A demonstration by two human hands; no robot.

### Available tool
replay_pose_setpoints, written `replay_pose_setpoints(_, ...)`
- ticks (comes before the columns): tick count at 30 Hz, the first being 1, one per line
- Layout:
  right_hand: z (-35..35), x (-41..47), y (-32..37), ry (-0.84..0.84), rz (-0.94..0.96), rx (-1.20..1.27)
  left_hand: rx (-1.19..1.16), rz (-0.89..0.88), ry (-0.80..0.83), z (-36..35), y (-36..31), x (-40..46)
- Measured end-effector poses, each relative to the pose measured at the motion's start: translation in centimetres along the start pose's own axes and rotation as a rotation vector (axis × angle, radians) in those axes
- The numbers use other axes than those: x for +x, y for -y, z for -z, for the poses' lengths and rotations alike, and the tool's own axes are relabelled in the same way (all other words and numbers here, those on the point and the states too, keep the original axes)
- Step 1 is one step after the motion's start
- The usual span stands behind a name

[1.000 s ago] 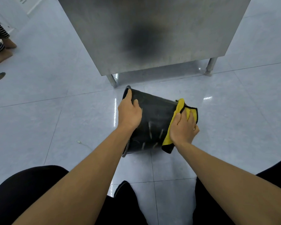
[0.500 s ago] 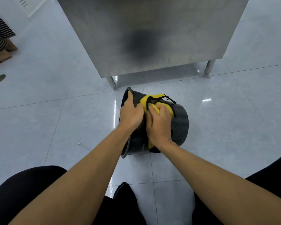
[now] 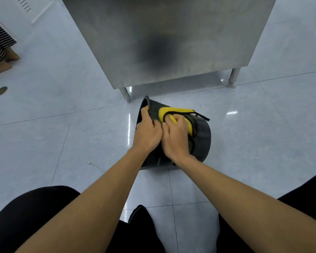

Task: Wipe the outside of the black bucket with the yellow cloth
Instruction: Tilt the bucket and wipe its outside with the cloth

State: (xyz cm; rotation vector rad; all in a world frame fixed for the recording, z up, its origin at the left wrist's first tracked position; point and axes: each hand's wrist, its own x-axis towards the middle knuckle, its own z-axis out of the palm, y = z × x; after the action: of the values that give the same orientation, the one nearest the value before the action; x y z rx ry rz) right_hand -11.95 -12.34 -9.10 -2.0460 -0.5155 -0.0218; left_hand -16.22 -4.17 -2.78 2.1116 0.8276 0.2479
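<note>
Bucket (image 3: 202,137) lies sideways on floor (image 3: 62,143) before cabinet (image 3: 171,42), cloth (image 3: 173,111) on top.

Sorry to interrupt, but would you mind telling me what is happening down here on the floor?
A person is crouched on the pale tiled floor, cleaning a black plastic bucket that lies on its side in front of a stainless steel cabinet. The left hand grips the bucket at its rim to steady it. The right hand presses a yellow cloth with dark edging against the bucket's outer wall, close beside the left hand.
</note>
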Motion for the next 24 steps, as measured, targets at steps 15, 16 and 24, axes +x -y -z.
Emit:
replay_pose_setpoints(15, 1.6, -0.2, -3.7, -0.113, -0.249, -0.245, -0.047, -0.017, -0.027, 0.0, 0.9, 1.8)
replay_pose_setpoints(16, 1.3, -0.2, -2.5, -0.099, -0.198, -0.214, -0.050, -0.020, -0.047, 0.0, 0.8, 1.9)
replay_pose_setpoints(24, -0.2, -1.0, -0.4, -0.015, 0.133, -0.180, -0.168, 0.094, -0.075, 0.3, 0.2, 1.9)
